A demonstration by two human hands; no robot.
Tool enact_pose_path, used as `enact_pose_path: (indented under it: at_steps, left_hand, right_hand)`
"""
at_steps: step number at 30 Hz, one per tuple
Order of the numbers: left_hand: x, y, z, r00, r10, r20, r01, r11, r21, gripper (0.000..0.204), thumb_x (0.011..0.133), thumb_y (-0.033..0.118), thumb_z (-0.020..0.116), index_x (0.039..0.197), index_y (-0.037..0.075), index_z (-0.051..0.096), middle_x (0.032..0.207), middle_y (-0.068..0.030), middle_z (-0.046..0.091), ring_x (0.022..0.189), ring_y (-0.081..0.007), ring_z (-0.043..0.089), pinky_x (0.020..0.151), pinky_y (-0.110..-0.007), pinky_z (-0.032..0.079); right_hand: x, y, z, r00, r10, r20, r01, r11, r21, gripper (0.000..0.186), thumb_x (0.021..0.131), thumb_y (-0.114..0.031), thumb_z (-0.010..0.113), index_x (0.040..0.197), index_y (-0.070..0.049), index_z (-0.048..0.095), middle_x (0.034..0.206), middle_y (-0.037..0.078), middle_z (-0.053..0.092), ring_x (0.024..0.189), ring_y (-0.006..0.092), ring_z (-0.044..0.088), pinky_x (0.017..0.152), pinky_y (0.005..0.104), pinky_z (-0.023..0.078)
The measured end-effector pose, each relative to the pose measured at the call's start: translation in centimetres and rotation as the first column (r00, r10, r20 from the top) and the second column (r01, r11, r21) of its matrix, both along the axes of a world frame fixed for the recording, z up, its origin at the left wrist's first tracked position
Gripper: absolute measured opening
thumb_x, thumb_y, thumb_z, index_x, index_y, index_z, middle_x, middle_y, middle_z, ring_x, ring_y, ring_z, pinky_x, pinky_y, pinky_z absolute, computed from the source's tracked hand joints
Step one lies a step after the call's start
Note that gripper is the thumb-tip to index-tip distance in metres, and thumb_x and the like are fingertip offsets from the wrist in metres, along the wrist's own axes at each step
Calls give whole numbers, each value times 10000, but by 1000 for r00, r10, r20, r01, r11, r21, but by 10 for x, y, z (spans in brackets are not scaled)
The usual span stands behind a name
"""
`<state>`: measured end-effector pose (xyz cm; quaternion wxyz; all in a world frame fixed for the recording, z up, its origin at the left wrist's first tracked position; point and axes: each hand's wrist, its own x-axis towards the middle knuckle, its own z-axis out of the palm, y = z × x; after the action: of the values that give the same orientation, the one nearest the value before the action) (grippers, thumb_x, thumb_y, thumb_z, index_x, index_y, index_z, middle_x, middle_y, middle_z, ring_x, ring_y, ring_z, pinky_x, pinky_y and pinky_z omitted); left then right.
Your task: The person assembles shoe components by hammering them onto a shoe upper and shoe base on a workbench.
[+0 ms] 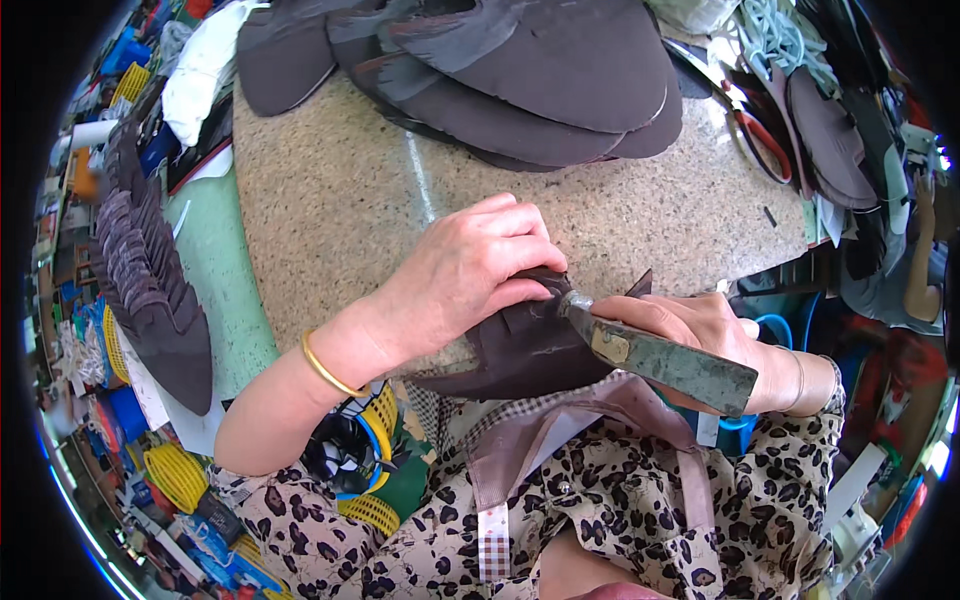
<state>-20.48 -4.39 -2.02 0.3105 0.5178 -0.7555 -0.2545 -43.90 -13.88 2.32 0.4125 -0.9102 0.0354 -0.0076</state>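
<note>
My left hand (487,255) is closed on the upper edge of a dark brown leather-like piece (545,350), its fingertips curled and pressed together over a fold. The piece lies at the near edge of the stone slab and hangs partly over it, towards my lap. In my right hand (700,325) is a flat, worn grey-green tool (680,365), wide at its rear end and narrowing to a silvery tip. That tip meets the brown piece right beside my left fingertips. Its exact kind I cannot make out. My right palm is partly hidden behind the tool.
Stacked dark brown cut pieces (560,75) cover the far side of the speckled stone slab (330,190). Red-handled scissors (760,145) lie at far right. An overlapping row of dark pieces (150,270) sits at left. Yellow and blue baskets (380,440) stand below the near edge.
</note>
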Motion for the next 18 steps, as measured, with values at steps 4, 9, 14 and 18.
enact_pose_path:
  at_steps: [4, 9, 14, 18]
  left_hand:
    - [1, 1, -6, 999, -44, -24, 43, 997, -63, 249, 665, 133, 747, 875, 32, 661, 816, -56, 601, 745, -229, 570, 648, -324, 485]
    - [3, -1, -11, 991, -130, 17, 131, 961, -244, 309, 614, 110, 772, 876, -10, 659, 828, -79, 616, 690, -216, 590, 539, -290, 492]
    - [4, 3, -15, 987, -142, 75, 158, 945, -286, 308, 610, 79, 765, 882, -20, 659, 826, -89, 613, 691, -223, 587, 552, -301, 495]
    - [0, 7, -10, 999, -2, -47, -6, 985, -171, 298, 599, 47, 751, 873, -27, 660, 798, -93, 598, 681, -224, 581, 549, -306, 483]
  right_hand:
    - [2, -5, -5, 1000, -8, 20, 6, 994, 110, 570, 765, -117, 623, 1265, 41, 399, 882, 169, 621, 687, 305, 652, 562, 364, 533]
    - [3, -11, -3, 990, -116, 77, 119, 992, -36, 384, 758, -51, 678, 1087, 95, 544, 852, 168, 663, 638, 233, 674, 543, 264, 545]
    - [13, -10, -4, 992, -128, 1, 128, 989, -72, 442, 795, -113, 639, 1166, 75, 490, 857, 158, 644, 635, 245, 665, 511, 296, 536]
    - [21, -10, 3, 995, -93, -45, 91, 994, -54, 483, 826, -157, 606, 1227, 58, 445, 832, 144, 611, 613, 249, 647, 468, 328, 520]
